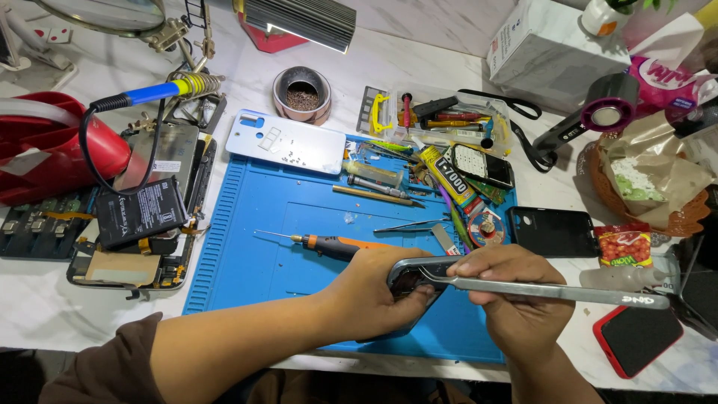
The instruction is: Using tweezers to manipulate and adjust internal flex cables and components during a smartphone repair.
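A phone (407, 277) with a silver frame sits tilted above the blue mat (254, 224), near its front edge, cupped in the left hand (374, 292), whose grip is closed around the phone's lower left side. The right hand (516, 299) pinches long metal tweezers (553, 290) between thumb and fingers, their tip resting on the phone's upper edge. Just behind lies an orange-handled screwdriver (336, 245); a black phone case (552, 230) lies on the desk (45, 307) to the right.
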